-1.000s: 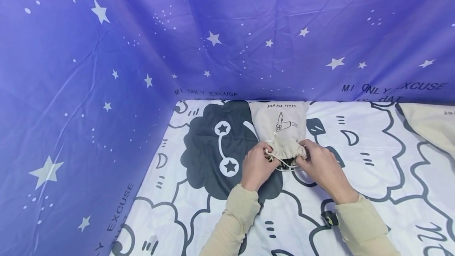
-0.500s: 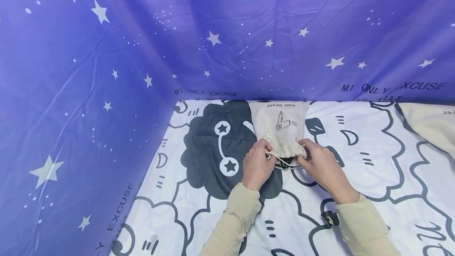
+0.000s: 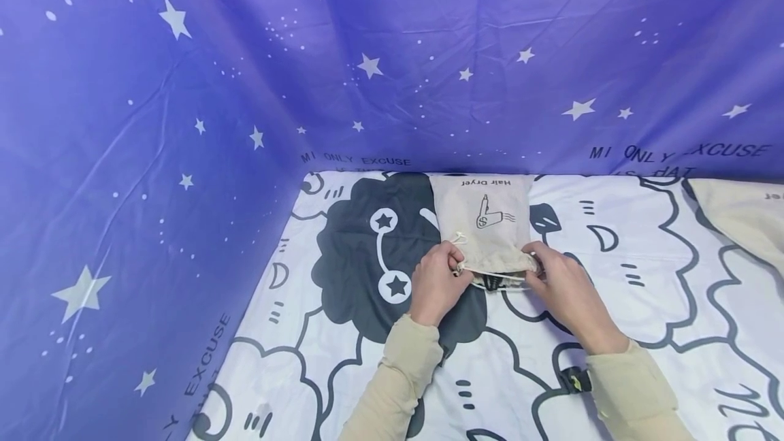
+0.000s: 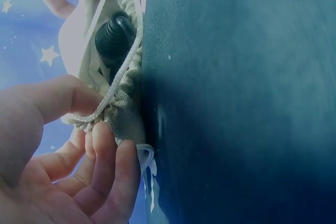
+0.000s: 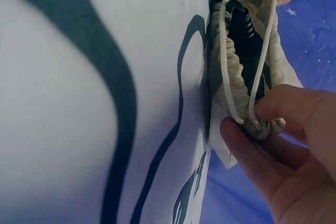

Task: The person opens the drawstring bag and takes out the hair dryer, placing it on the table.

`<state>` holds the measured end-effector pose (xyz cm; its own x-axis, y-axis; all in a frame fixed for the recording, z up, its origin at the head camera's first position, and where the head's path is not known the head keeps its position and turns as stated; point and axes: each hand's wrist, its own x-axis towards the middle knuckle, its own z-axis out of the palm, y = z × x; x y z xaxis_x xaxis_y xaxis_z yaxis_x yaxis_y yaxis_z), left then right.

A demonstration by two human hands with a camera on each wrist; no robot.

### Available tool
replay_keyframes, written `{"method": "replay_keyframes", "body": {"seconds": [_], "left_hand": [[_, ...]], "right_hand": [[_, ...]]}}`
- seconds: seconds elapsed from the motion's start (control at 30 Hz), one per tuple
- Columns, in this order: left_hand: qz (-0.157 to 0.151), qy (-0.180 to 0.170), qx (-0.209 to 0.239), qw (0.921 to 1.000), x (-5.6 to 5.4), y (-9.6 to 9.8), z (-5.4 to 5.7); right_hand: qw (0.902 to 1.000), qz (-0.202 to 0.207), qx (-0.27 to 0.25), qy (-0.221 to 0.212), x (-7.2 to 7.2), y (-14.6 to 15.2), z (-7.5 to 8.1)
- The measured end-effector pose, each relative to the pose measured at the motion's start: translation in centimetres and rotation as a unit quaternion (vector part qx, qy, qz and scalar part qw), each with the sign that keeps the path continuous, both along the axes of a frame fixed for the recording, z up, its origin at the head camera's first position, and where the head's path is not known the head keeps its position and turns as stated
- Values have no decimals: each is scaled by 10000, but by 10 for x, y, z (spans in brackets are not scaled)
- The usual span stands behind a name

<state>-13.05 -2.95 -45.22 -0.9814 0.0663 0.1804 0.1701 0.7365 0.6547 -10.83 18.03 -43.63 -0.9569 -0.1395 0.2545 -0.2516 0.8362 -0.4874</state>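
A cream drawstring bag (image 3: 490,223) printed "Hair Dryer" lies flat on the patterned cloth, its gathered mouth toward me. My left hand (image 3: 437,281) pinches the left corner of the mouth between thumb and fingers. At the right corner, my right hand (image 3: 560,284) pinches the hem the same way. The mouth gapes between them, with the white drawcord (image 5: 224,66) looped loosely across it. Inside shows a black ribbed cord sleeve (image 4: 113,38), which also appears in the right wrist view; the rest of the contents is hidden in the bag.
A second cream bag (image 3: 747,216) lies at the right edge, partly out of view. Purple star-printed fabric (image 3: 429,53) rises behind and to the left. A small black item (image 3: 576,380) sits by the right sleeve on the white cartoon-print cloth (image 3: 502,386).
My hands have moved slightly apart, the right one rightward, the left one a little leftward. The bag's mouth is stretched wider and its gathers are flatter.
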Motion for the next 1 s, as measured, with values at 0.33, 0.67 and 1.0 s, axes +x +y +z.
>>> {"method": "replay_keyframes", "body": {"seconds": [0.33,0.67,1.0], "left_hand": [[-89,-67,34,9999,0,-3,4],[-1543,-562,-232,9862,-2,-16,12],[-1540,-438,-513,9858,-5,-13,14]], "right_hand": [[10000,-6,-75,52,0,3,-2],[9997,8,-236,-38,-2,2,2],[9994,217,-29,-251,-2,4,4]]}}
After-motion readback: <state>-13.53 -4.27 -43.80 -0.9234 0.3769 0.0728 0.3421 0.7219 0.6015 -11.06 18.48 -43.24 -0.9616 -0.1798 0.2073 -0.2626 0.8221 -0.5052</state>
